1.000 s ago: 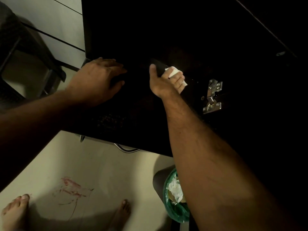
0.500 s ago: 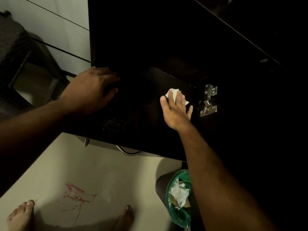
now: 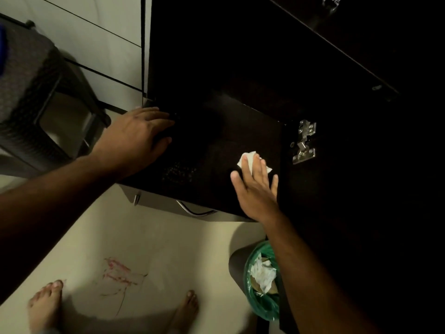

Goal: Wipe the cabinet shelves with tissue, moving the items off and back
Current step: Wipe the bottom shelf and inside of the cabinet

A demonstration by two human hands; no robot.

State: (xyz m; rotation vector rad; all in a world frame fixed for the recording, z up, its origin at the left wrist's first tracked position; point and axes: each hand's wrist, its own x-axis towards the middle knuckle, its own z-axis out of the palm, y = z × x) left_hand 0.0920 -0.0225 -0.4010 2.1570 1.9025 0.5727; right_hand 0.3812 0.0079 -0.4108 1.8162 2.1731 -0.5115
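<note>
Green plastic-lined waste bin (image 3: pixel 258 307), nearest, holds crumpled white paper; the right forearm cuts off its far side. Beyond it, right hand (image 3: pixel 256 189) presses a white crumpled tissue (image 3: pixel 250 158) flat-fingered onto the dark brown wooden cabinet shelf (image 3: pixel 216 150). Left hand (image 3: pixel 137 138) rests on the shelf's left edge, fingers loosely spread, holding nothing. Silver metal hinge (image 3: pixel 304 145) sits right. Deeper interior is too dark to make out.

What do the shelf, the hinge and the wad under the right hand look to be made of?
Shelf: dark wood or laminate, smooth, faintly glossy; too dim to tell which. Hinge: bright plated metal, shiny. Wad: white tissue, crumpled and matte.
</note>
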